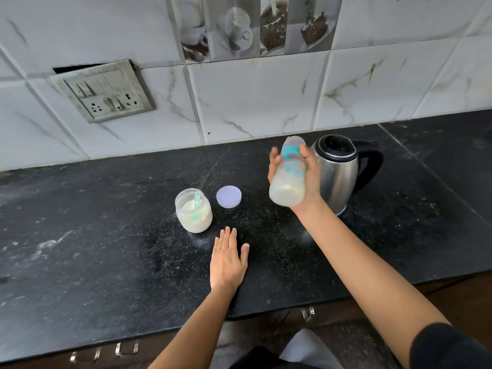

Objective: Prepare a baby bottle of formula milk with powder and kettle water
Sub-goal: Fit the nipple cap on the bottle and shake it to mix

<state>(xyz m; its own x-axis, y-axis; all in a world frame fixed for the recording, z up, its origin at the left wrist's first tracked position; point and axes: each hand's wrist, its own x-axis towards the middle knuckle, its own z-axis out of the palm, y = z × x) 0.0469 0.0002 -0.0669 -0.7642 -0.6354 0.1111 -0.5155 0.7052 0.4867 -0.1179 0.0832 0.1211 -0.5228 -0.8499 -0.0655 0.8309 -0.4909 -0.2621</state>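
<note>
Head view: the right hand's fingers (272,161) curled round the far side of the baby bottle (287,183) while the thumb pressed on its near side, so the right hand (312,179) clamped the bottle about its middle. The bottle was lifted off the counter and tilted, teal collar and clear cap uppermost, milky liquid in its lower end; its outline was blurred. Just behind it stood the steel kettle (339,179), lid closed, black handle pointing right.

The left hand (228,261) lay flat, palm down, on the black counter (106,235), fingers straight and close together, thumb spread aside, a ring on one finger, holding nothing. Just beyond its fingertips stood the open powder jar (193,213) with a teal scoop (197,201) standing in the powder. The jar's pale lilac lid (229,197) lay beside it to the right, apart from it. On the tiled wall (266,97) behind hung a switch plate (106,94).
</note>
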